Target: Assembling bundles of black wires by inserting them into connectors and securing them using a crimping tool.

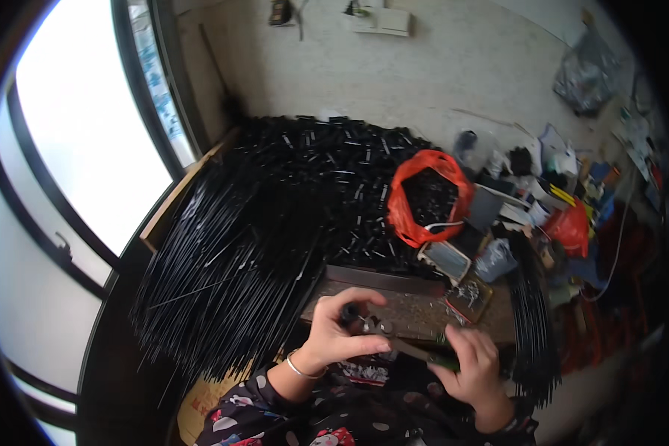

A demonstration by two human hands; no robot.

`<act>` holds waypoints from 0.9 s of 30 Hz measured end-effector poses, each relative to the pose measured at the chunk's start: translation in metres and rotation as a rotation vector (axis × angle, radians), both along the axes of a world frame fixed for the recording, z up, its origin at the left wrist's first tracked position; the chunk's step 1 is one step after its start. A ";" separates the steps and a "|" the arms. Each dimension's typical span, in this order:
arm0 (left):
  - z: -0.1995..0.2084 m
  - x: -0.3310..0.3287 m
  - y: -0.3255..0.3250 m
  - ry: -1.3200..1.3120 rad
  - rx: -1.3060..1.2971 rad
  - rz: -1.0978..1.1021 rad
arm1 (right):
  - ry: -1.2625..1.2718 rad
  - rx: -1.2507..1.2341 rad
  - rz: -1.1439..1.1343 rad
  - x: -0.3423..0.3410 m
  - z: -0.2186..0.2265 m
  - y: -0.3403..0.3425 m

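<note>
My left hand (329, 336), with a bracelet at its wrist, holds a small black cylindrical part (351, 313) between thumb and curved fingers. My right hand (471, 366) grips the handles of a pair of pliers (410, 348), whose metal head reaches left to the black part. Whether the jaws bite on the part is too small to tell. Both hands are raised in front of my body, at the near edge of a brown worktable (487, 324).
Long thin black rods (223, 275) fan over the table's left side, with a smaller bundle (529, 320) at right. Behind lies a heap of short black pieces (334, 160). A red plastic bag (396, 215) holds small dark parts. Clutter (557, 186) fills the right side.
</note>
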State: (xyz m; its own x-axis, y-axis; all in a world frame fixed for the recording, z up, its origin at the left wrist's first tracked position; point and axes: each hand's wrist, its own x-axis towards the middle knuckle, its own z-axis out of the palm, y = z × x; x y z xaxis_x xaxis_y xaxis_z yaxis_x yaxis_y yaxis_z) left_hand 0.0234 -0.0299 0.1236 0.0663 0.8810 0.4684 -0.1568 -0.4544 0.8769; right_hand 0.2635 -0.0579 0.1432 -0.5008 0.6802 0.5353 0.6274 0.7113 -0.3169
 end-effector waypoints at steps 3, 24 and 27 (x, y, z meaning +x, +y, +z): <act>0.003 -0.004 0.004 0.007 0.039 -0.112 | 0.438 -1.272 0.342 0.011 -0.024 -0.014; -0.004 0.011 0.007 0.038 0.059 -0.043 | 0.230 -0.476 0.023 -0.012 -0.048 -0.007; -0.006 0.007 0.008 -0.030 0.050 -0.060 | 0.039 0.196 -0.104 -0.009 -0.040 0.010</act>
